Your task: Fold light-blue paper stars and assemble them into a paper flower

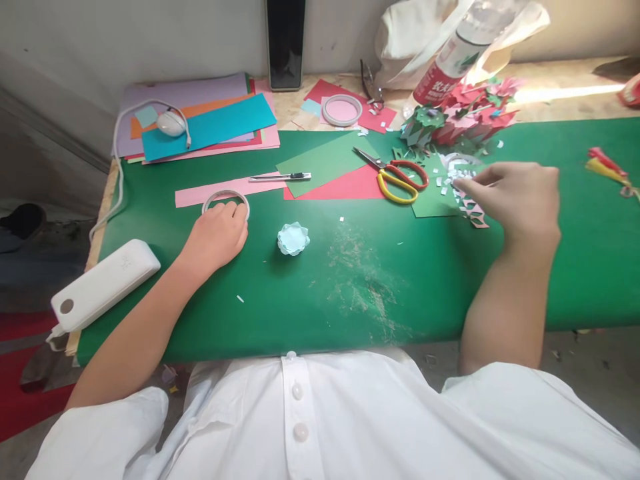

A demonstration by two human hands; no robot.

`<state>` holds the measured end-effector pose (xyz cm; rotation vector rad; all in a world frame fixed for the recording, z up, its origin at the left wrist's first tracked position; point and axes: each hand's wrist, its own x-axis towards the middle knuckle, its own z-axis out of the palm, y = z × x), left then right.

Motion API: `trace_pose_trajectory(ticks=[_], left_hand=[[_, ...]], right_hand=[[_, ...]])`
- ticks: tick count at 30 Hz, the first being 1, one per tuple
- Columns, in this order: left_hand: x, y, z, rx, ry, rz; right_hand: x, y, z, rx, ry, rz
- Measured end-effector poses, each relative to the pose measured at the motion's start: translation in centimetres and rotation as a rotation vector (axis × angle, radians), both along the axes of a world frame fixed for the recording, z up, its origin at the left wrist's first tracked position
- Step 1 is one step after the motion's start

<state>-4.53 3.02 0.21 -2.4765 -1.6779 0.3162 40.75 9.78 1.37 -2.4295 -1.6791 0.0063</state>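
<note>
My left hand (217, 233) is closed over the near edge of a roll of tape (225, 194), which lies flat partly on a pink paper strip (193, 197). My right hand (525, 200) pinches thumb and fingers together above small pale paper scraps (444, 191); anything in the pinch is too small to make out. Under those fingertips is a pink cut-out paper strip (473, 212). A light blue paper flower (293, 239) sits between my hands. Scissors (400, 177) with red and yellow handles and a utility knife (283, 177) lie beyond it on coloured paper.
Coloured paper sheets (210, 127) are stacked at the back left. A white power bank (105, 285) rests at the left edge. A phone (285, 43) leans on the wall. A second tape roll (342, 110), paper flowers (480, 113) and a tilted bottle (450, 67) stand at the back.
</note>
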Motion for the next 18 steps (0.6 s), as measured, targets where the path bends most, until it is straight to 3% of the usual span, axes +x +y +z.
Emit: trace_pose_trajectory(ticks=[3,5,14,18], left_hand=[[0.0,0.0,0.0,-0.003,-0.008,0.004],[0.0,0.1,0.0,-0.003,-0.004,0.005],[0.0,-0.1,0.0,0.003,0.022,0.008],[0.0,-0.1,0.0,-0.001,0.02,-0.002]], right_hand=[[-1.7,-0.1,0.5,-0.324,-0.045,-0.065],[-2.4,-0.1,0.6,-0.381,-0.048,-0.052],[-2.4,-0.3,0.6,-0.26,0.127,-0.074],[-2.1,-0.1,0.2,-0.124,0.266,-0.138]])
